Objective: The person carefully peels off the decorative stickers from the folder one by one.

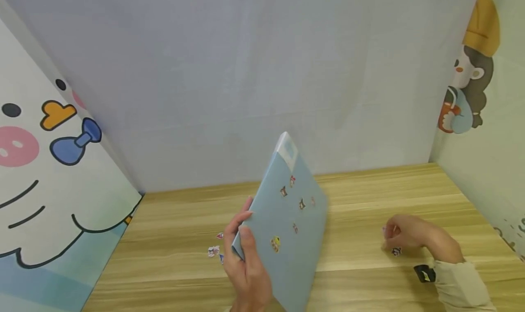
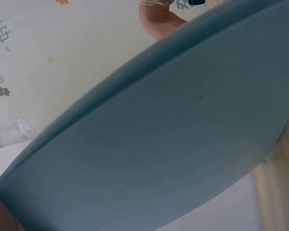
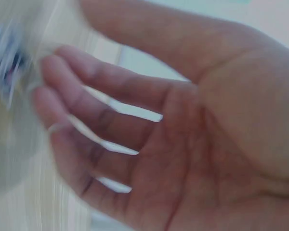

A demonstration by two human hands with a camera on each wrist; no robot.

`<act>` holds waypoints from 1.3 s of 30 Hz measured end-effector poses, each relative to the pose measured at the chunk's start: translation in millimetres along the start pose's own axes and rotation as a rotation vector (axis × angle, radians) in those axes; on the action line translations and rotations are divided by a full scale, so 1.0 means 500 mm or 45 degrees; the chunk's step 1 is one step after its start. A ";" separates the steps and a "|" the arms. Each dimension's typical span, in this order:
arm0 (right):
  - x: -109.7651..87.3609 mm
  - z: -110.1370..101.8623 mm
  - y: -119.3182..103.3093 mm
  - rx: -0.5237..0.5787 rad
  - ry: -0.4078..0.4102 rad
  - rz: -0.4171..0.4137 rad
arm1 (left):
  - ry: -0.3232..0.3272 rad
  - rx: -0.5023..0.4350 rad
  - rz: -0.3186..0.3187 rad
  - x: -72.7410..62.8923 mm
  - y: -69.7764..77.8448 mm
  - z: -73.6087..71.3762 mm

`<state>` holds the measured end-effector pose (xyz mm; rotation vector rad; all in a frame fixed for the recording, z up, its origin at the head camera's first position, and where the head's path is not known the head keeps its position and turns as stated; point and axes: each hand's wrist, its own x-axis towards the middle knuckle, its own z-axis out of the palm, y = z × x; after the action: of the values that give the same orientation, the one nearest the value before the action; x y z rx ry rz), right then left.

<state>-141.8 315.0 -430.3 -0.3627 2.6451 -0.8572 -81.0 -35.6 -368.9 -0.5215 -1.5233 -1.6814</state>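
My left hand (image 1: 251,275) grips the edge of a light blue folder (image 1: 305,257), thumb on the near face and fingers behind. The folder is tilted up, and several small cartoon stickers (image 1: 275,244) dot the face toward me. In the left wrist view the folder's plain side (image 2: 173,130) fills most of the frame. Over the table on the right, my right hand (image 1: 410,232) reaches down with loosely bent fingers. A small dark-patterned sticker (image 1: 396,252) lies beside its fingertips, and a pinkish one (image 1: 384,229) shows just past them. The right wrist view shows thumb and fingers apart, near a blurred sticker (image 3: 8,65).
More loose stickers (image 1: 213,251) lie on the wood-grain table (image 1: 164,239) left of the folder, partly hidden by my left hand. A grey cloth wall (image 1: 246,75) rises behind the table. Printed cartoon panels stand at the left (image 1: 37,202) and right (image 1: 471,166).
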 end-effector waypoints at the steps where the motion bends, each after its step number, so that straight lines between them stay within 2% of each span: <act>1: 0.005 0.004 -0.008 0.015 0.015 -0.024 | 0.006 -0.008 -0.011 0.001 0.000 -0.001; 4: 0.024 0.019 -0.032 0.113 0.015 -0.130 | 0.022 -0.021 -0.034 0.002 0.000 -0.003; 8: 0.042 0.040 -0.064 0.295 -0.056 -0.190 | 0.027 -0.043 -0.046 0.003 -0.001 -0.004; 15: 0.058 0.071 -0.095 0.422 -0.141 -0.192 | 0.057 -0.071 -0.067 0.002 0.002 -0.005; 22: 0.065 0.079 -0.104 0.556 -0.241 -0.272 | 0.096 -0.195 -0.098 0.003 0.006 -0.003; 26: 0.061 0.076 -0.106 0.635 -0.259 -0.205 | 0.104 -0.262 -0.094 0.001 0.009 -0.002; 29: 0.059 0.075 -0.106 0.738 -0.265 -0.181 | 0.073 -0.267 -0.067 0.000 0.011 -0.002; 32: 0.062 0.075 -0.104 0.815 -0.245 -0.212 | 0.014 -0.231 -0.047 0.001 0.010 -0.005; 35: 0.065 0.073 -0.102 0.823 -0.164 -0.205 | -0.072 -0.167 -0.049 0.003 0.007 -0.011; 39: 0.066 0.066 -0.100 0.817 -0.008 -0.147 | -0.195 -0.107 -0.055 0.006 0.000 -0.019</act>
<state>-152.2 247.4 -432.8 -0.3423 2.1931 -1.6563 -80.8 -45.6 -368.5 -0.6792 -1.5871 -1.7795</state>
